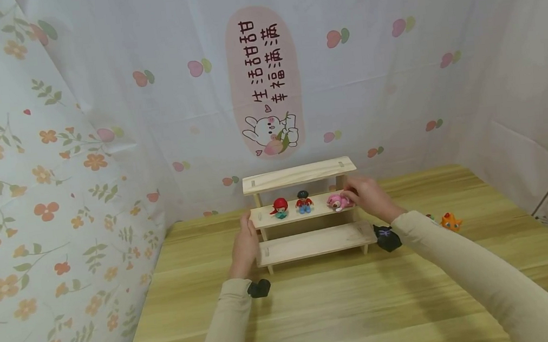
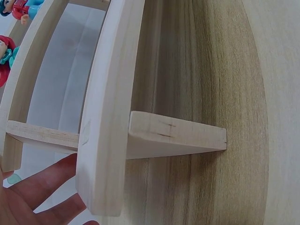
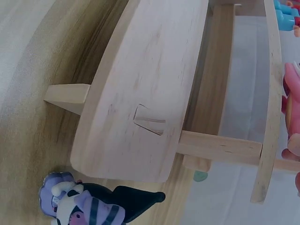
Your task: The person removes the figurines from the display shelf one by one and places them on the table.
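Observation:
A three-tier wooden display stand (image 1: 310, 244) stands on the table. My left hand (image 1: 244, 247) touches its left end by the middle tier; in the left wrist view the fingers (image 2: 44, 183) lie extended beside the end of the lowest tier. With its fingertips, my right hand (image 1: 369, 198) pinches a pink bear figure (image 1: 339, 202) at the right of the middle tier. Left of the bear on that tier are a red-haired figure (image 1: 281, 207) and a figure in a dark cap and red top (image 1: 304, 203). The bear is cut off at the right wrist view's edge.
An orange figure (image 1: 451, 222) stands on the table (image 1: 326, 318) right of the stand, with another partly behind the right sleeve. A purple-and-black figure (image 3: 101, 204) is near the lowest tier's right end. A printed cloth (image 1: 374, 86) hangs behind.

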Available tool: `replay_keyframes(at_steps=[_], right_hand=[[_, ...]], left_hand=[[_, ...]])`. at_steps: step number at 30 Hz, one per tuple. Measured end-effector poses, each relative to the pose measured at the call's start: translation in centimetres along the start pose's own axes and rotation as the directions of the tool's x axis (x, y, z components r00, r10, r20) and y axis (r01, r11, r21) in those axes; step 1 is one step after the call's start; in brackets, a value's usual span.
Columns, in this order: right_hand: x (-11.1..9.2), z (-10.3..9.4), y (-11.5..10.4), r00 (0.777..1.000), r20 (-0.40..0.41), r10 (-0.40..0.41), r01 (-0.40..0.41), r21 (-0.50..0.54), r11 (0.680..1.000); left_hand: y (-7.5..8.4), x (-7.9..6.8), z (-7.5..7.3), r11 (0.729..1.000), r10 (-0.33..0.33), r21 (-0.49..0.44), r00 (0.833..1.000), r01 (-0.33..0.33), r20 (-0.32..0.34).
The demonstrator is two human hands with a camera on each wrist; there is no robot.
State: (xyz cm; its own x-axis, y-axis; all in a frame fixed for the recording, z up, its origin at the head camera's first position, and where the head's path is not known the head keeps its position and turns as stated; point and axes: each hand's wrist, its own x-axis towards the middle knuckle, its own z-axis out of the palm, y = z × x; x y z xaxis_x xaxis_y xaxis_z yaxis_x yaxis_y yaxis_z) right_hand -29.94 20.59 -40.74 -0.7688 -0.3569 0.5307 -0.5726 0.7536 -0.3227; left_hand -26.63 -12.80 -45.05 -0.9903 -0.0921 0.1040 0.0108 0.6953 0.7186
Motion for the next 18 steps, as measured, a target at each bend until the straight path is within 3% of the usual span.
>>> replay_keyframes(at_steps=[18], right_hand=[[-1.03,-1.06,-0.30,1.000,-0.018,0.014,-0.014,-0.026,1.000]], left_hand=[[0.19,-0.05,0.00,1.000,-0.003,0.005,1.000,0.003,0.006]])
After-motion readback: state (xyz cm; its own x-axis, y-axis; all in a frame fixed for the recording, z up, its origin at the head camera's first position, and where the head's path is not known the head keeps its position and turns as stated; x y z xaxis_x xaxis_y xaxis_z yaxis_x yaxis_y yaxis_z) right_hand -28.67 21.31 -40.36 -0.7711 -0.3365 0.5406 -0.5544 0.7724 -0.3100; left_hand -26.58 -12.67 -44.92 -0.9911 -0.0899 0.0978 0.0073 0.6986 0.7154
